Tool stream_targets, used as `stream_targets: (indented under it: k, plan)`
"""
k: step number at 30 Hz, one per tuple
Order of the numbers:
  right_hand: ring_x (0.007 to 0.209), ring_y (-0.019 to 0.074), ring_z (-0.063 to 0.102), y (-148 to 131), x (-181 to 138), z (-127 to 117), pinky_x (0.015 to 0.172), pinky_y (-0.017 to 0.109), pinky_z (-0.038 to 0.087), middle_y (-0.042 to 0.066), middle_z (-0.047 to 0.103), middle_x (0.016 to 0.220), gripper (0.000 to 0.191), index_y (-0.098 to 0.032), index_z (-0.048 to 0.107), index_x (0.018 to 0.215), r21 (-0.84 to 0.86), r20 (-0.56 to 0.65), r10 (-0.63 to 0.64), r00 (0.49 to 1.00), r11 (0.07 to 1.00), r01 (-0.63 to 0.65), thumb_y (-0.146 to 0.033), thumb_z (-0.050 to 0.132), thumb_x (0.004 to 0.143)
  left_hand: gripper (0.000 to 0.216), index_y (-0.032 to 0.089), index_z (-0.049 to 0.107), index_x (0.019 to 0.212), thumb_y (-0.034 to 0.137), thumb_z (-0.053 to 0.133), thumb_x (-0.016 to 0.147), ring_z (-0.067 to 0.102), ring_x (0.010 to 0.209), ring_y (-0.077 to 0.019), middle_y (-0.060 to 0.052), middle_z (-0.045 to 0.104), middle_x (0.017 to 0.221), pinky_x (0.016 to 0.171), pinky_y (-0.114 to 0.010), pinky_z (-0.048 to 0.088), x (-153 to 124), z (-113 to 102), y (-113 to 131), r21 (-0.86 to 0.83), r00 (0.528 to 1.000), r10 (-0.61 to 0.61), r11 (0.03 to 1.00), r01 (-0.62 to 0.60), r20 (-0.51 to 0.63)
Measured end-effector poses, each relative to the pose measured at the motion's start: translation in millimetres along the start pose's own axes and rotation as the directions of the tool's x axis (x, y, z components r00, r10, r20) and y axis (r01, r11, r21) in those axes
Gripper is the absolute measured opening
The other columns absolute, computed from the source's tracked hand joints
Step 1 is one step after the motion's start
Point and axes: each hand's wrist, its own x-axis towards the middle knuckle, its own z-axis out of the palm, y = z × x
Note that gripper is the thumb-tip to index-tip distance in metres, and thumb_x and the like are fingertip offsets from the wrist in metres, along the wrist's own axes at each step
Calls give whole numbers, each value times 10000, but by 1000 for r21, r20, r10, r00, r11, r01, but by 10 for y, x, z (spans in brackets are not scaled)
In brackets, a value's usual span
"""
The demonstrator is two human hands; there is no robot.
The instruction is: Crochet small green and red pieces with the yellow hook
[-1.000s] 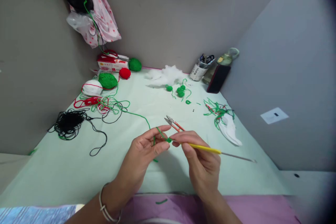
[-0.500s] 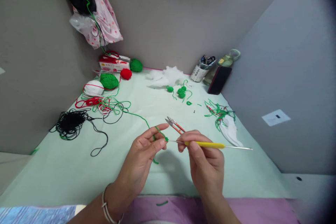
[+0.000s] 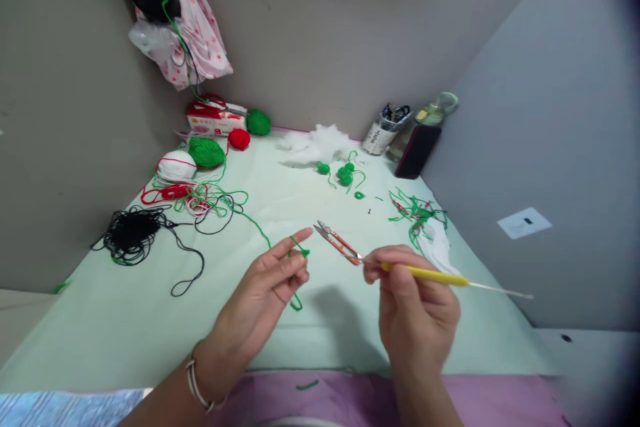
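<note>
Between thumb and fingers, my left hand [image 3: 265, 287] pinches a small piece of green yarn work [image 3: 305, 253], with the strand looped over the raised index finger. That green yarn [image 3: 257, 225] runs back to the tangle at the left, and a short tail hangs below the fingers. My right hand [image 3: 417, 307] grips a crochet hook [image 3: 425, 273] by its yellow handle, to the right of the left hand and apart from the yarn work. Red-handled thread snips [image 3: 340, 245] lie on the table just beyond, near the right fingertips.
Black yarn [image 3: 134, 232], a green ball [image 3: 206, 152] and a white ball [image 3: 176, 165] sit at left. White stuffing [image 3: 320, 144] and small green crocheted pieces [image 3: 346, 174] lie at the back. Yarn scraps [image 3: 420, 217], a phone [image 3: 419, 150] and a pen cup [image 3: 383, 133] are at right.
My right hand has moved right with the crochet hook, and the hook's tip has come away from the green yarn work. My left hand has shifted slightly left, still pinching the yarn.
</note>
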Motion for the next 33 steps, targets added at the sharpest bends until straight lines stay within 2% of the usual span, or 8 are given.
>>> stream_targets:
  k: [3, 9, 11, 18, 33]
  plan:
    - [666, 150, 630, -18, 49, -14, 605, 301, 532, 39, 720, 826, 193, -241, 796, 992, 116, 0, 79, 997, 990, -79, -209, 609, 1022, 438, 200, 788, 1249, 202, 868, 819, 545, 739, -91, 15, 605, 802, 761, -188, 483, -9, 14, 37, 72, 999, 46, 996, -45, -14]
    - [773, 186, 637, -4, -28, 51, 656, 330, 536, 49, 727, 857, 191, -255, 789, 1009, 75, 69, 92, 993, 992, -97, -208, 605, 1026, 186, 186, 825, 956, 238, 887, 789, 562, 745, -105, 11, 633, 782, 756, -205, 467, -42, 61, -5, 121, 997, 77, 990, -74, -22]
    - [783, 185, 631, -7, -43, 60, 665, 332, 532, 46, 730, 863, 195, -258, 789, 1018, 62, 88, 86, 992, 994, -91, -192, 606, 1023, 156, 185, 816, 913, 238, 887, 785, 568, 752, -110, 6, 644, 800, 766, -216, 468, -49, 64, -9, 124, 996, 83, 989, -79, -25]
    - [782, 192, 630, -9, -38, 56, 676, 350, 538, 55, 731, 861, 197, -246, 792, 1006, 31, 91, 78, 993, 996, -81, -197, 602, 1023, 128, 203, 815, 913, 248, 869, 806, 562, 758, -110, 13, 626, 799, 775, -222, 459, -48, 68, -18, 138, 997, 83, 987, -82, 5]
    - [781, 198, 640, -5, -52, 50, 685, 351, 550, 53, 728, 857, 197, -249, 785, 1008, 14, 99, 73, 992, 997, -75, -202, 595, 1024, 154, 227, 801, 921, 299, 863, 799, 537, 777, -134, 14, 623, 771, 734, -251, 384, -56, 50, -37, 228, 995, 98, 969, -91, -18]
